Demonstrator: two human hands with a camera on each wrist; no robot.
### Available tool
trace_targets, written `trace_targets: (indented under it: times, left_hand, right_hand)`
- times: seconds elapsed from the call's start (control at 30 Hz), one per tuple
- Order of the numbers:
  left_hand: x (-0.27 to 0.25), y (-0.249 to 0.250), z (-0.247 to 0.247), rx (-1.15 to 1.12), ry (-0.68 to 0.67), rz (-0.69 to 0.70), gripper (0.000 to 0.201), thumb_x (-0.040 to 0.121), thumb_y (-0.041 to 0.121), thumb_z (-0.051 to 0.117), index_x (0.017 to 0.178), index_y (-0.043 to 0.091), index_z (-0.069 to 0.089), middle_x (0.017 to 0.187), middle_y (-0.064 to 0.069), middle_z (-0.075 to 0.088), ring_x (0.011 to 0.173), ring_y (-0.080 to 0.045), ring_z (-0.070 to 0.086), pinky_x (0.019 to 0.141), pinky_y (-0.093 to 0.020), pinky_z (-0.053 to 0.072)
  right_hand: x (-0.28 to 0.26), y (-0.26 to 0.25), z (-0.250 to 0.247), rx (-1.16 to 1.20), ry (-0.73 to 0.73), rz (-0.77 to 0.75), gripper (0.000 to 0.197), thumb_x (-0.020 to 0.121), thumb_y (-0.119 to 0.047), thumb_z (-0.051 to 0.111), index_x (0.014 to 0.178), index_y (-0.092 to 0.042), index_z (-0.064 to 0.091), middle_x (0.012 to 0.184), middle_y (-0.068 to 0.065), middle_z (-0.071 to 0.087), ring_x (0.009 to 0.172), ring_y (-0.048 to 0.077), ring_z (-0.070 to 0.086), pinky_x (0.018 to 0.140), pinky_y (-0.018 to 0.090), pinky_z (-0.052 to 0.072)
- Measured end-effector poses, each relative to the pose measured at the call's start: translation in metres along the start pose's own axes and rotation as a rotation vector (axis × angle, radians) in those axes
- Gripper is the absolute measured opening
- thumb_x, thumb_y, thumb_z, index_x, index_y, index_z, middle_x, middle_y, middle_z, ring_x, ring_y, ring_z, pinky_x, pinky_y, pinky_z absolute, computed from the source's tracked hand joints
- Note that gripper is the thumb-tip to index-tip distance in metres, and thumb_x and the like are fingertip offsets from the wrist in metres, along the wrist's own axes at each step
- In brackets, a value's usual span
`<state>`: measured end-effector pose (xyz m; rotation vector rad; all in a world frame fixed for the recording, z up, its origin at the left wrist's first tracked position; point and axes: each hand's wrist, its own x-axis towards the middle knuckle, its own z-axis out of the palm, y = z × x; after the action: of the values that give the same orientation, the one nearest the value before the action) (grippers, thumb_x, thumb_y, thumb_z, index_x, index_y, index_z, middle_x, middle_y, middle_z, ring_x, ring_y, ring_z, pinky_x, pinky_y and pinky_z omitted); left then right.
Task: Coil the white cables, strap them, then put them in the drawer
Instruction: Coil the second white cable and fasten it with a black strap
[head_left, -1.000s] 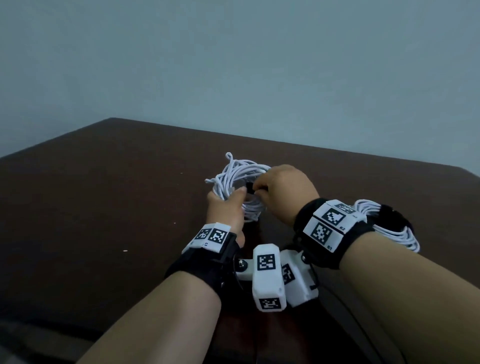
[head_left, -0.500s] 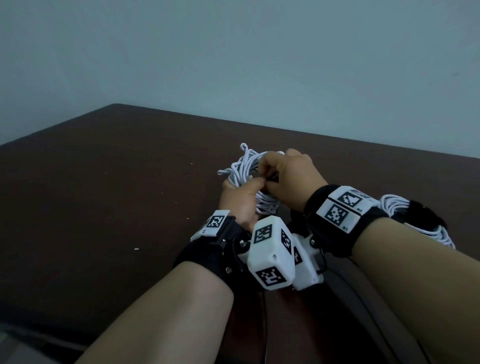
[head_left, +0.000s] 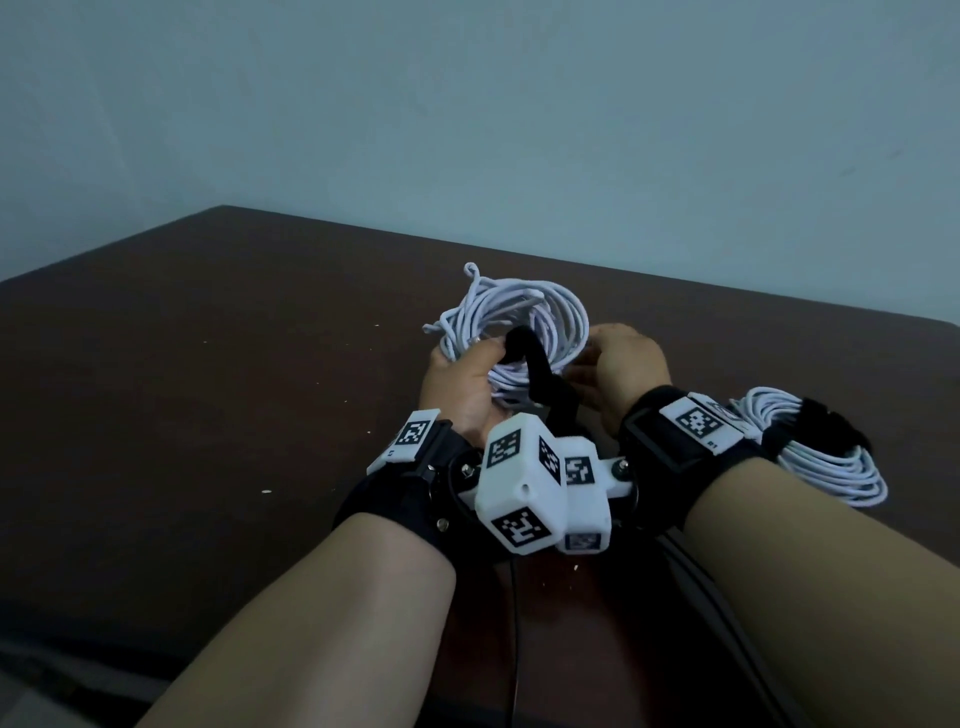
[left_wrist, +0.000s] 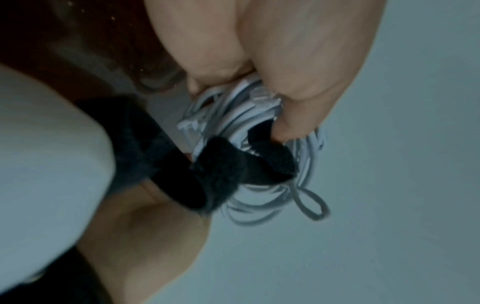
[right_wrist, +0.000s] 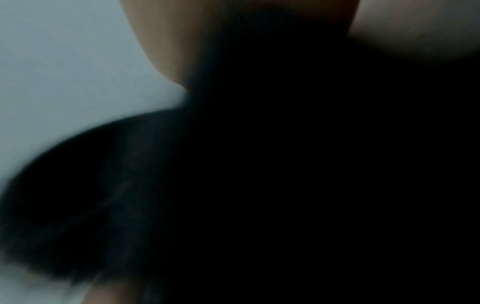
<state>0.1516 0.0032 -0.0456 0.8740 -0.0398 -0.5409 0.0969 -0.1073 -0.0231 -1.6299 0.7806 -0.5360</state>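
Note:
A loose coil of white cable (head_left: 524, 312) is held up over the brown table (head_left: 208, 364). My left hand (head_left: 480, 364) grips the coil's near side, with the thumb pressing the top of a black strap (head_left: 540, 374) against it. From there the strap runs down toward me to my right hand (head_left: 597, 382), which pinches its lower end. In the left wrist view the fingers (left_wrist: 298, 82) clamp the cable strands (left_wrist: 233, 121) and the strap (left_wrist: 221, 170) wraps under them. The right wrist view is dark and blurred.
A second white cable coil (head_left: 821, 462), bound with a black strap (head_left: 821, 418), lies on the table just behind my right wrist. The table's far edge meets a pale wall. Small crumbs dot the tabletop at left. No drawer is in view.
My right hand has come off the top of the coil and moved right and toward me, drawing the black strap out. The left hand keeps its grip, and the coil now stands more upright.

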Motion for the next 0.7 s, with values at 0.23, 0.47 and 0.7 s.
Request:
trace_targets:
  times: [0.23, 0.47, 0.7]
  left_hand:
    - [0.0, -0.001, -0.003, -0.016, -0.106, 0.0, 0.037, 0.079, -0.006, 0.062, 0.116, -0.005, 0.058, 0.066, -0.009, 0.07, 0.058, -0.019, 0.069, 0.054, -0.028, 0.057]
    - [-0.003, 0.002, 0.0, -0.11, -0.195, -0.06, 0.067, 0.063, 0.002, 0.069, 0.128, -0.008, 0.052, 0.12, -0.032, 0.057, 0.094, -0.038, 0.065, 0.077, -0.046, 0.058]
    - [0.008, -0.002, -0.004, -0.054, -0.137, -0.084, 0.057, 0.072, 0.003, 0.067, 0.127, -0.006, 0.053, 0.118, -0.031, 0.06, 0.101, -0.04, 0.065, 0.079, -0.045, 0.057]
  right_hand:
    - [-0.001, 0.006, -0.003, -0.546, -0.044, 0.013, 0.015, 0.09, -0.013, 0.052, 0.102, -0.01, 0.06, 0.1, 0.007, 0.061, 0.081, 0.024, 0.048, 0.067, 0.019, 0.028]
    - [-0.004, -0.005, -0.005, -1.022, -0.241, -0.096, 0.011, 0.094, -0.009, 0.047, 0.084, -0.013, 0.046, 0.072, -0.003, 0.054, 0.066, 0.022, 0.05, 0.049, 0.017, 0.031]
    - [-0.01, -0.009, -0.001, -0.989, -0.247, 0.031, 0.02, 0.098, -0.009, 0.038, 0.086, -0.008, 0.053, 0.096, 0.018, 0.06, 0.087, 0.03, 0.045, 0.065, 0.017, 0.022]
